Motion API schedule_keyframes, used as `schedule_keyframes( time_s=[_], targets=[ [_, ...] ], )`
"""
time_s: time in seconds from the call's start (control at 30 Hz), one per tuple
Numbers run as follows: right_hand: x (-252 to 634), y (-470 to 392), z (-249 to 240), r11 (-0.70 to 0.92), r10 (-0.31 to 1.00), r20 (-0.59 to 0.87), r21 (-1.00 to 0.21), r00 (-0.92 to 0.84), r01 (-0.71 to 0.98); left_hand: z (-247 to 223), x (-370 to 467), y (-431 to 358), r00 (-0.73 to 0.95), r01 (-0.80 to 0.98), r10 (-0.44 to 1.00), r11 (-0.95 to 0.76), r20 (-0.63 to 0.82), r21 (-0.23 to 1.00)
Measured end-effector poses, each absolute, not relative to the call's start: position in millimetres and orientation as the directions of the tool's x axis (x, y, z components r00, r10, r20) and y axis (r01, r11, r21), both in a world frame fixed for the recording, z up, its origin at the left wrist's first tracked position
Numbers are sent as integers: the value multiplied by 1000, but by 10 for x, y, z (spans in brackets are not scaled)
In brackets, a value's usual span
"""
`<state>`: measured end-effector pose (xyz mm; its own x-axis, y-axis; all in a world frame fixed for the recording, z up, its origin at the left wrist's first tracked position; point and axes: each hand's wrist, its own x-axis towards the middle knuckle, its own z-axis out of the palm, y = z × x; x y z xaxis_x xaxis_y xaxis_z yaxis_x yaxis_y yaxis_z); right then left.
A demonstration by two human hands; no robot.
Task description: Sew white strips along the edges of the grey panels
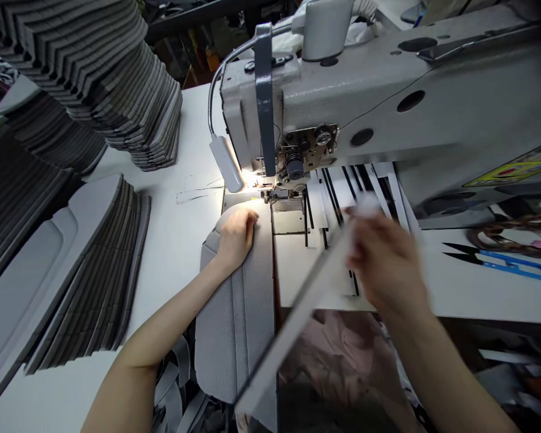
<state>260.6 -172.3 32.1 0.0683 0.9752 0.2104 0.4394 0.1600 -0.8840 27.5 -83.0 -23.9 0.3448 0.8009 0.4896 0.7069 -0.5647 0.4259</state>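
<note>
A grey padded fabric piece (256, 288) lies lengthwise at the sewing machine, its far end beside the lit needle area (265, 195). My left hand (237, 237) rests on the far part of this piece, fingers curled, thumb against the fingers; whether it pinches the cloth is hidden. Blurred by motion, my right hand (383, 258) grips one end of a long white strip (293, 337) with a dark edge. The strip slants down toward me, its lower end over the near part of the grey piece.
Tall stacks of grey fabric pieces (117, 78) stand at the left, with another stack (94, 264) nearer. White and black strips (329, 198) lie under the machine arm (379, 108). Blue-handled snips (505, 261) lie at the right. A small lamp (226, 163) hangs by the needle.
</note>
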Motion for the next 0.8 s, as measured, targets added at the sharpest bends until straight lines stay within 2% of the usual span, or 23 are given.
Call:
schedule_keyframes(
  time_s=[0.03, 0.07, 0.13, 0.3, 0.43, 0.5, 0.57, 0.67, 0.8],
  targets=[
    [2470, -1533, 270, 59, 994, 84, -949, 70, 309, -243, 277, -829, 340, 709, 793, -570, 506, 416],
    [2328, -1361, 218, -6, 1000, -10, -969, -18, 246, -245, 278, -832, 332, 711, 782, -575, 528, 404],
    [2078, -1094, 120, -96, 985, -124, -971, -118, 219, -238, 282, -846, 327, 710, 761, -589, 560, 385],
    [1889, -827, -28, -202, 972, -226, -943, -64, 263, -185, 302, -873, 478, 669, 753, -646, 452, 368],
    [1940, -765, -5, -255, 955, -289, -916, -67, 309, -178, 311, -859, 511, 654, 754, -652, 412, 383],
    [1958, -780, 25, -224, 965, -258, -896, -39, 384, -185, 317, -856, 526, 659, 744, -663, 412, 356],
    [1981, -893, 50, -103, 989, -144, -846, -39, 523, -186, 329, -860, 546, 668, 729, -676, 412, 312],
    [2025, -1330, 45, 82, 986, -43, -711, -160, 698, -169, 358, -877, 571, 688, 717, -683, 400, 243],
    [2045, -2181, -78, 229, 946, -23, -658, -322, 718, -128, 397, -880, 607, 700, 702, -694, 373, 167]
  ],
)
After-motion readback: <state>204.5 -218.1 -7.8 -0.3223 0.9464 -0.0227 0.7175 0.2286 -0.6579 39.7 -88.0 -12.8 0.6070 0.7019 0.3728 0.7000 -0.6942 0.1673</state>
